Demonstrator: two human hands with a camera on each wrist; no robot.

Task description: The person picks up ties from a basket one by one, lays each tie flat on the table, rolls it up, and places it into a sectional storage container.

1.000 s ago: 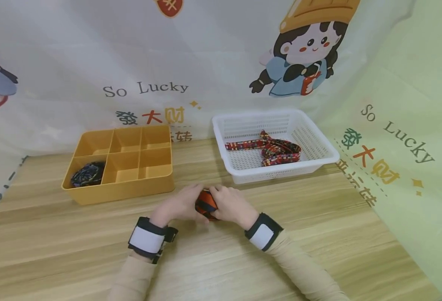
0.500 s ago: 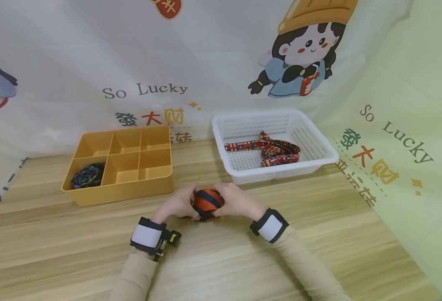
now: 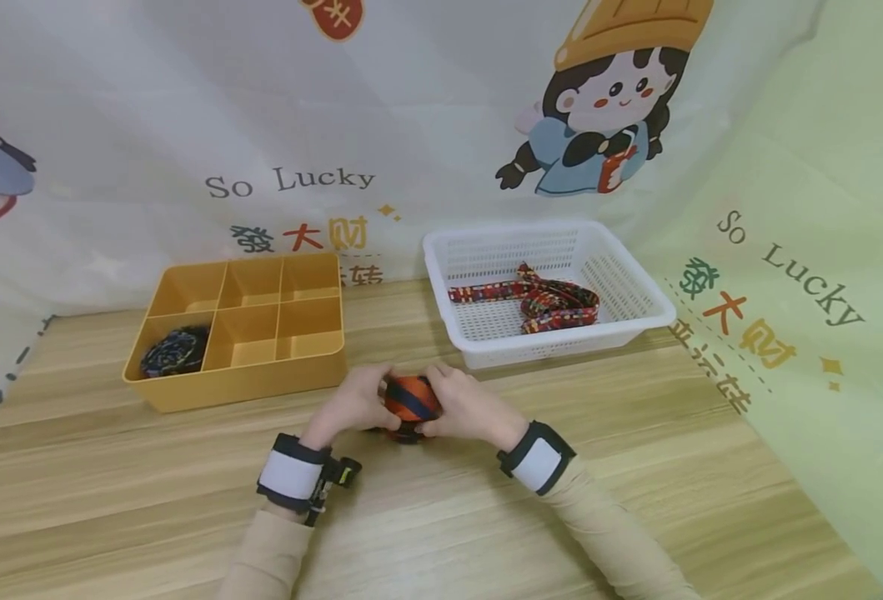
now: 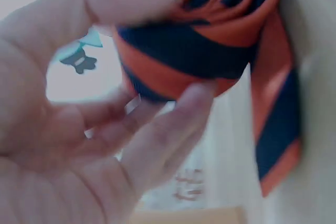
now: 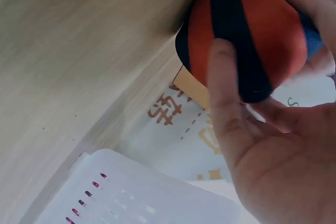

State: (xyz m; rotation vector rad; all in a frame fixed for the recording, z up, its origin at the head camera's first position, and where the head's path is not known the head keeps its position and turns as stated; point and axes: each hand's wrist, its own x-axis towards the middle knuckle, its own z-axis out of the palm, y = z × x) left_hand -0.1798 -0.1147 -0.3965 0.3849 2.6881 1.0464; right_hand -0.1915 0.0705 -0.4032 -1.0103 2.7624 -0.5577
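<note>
An orange and navy striped necktie (image 3: 413,398), wound into a thick roll, stands at the middle of the wooden table between both hands. My left hand (image 3: 356,403) holds its left side, thumb and fingers curved around it. From the right, my right hand (image 3: 474,407) grips the roll the same way. In the left wrist view, the spiral layers of the necktie (image 4: 184,51) show, and a loose pointed end hangs apart from the roll. The right wrist view has the fingers of the right hand (image 5: 283,150) against the striped outer layer.
A yellow six-compartment box (image 3: 246,379) stands at the back left, with a dark patterned rolled tie (image 3: 174,350) in its front-left compartment. Right of it, a white basket (image 3: 561,343) contains a red multicoloured patterned tie (image 3: 559,302). A printed cloth (image 3: 441,108) hangs behind.
The roll has turned between the hands, and more of its striped side shows than one second ago. The right hand moved slightly right, then a little back left.
</note>
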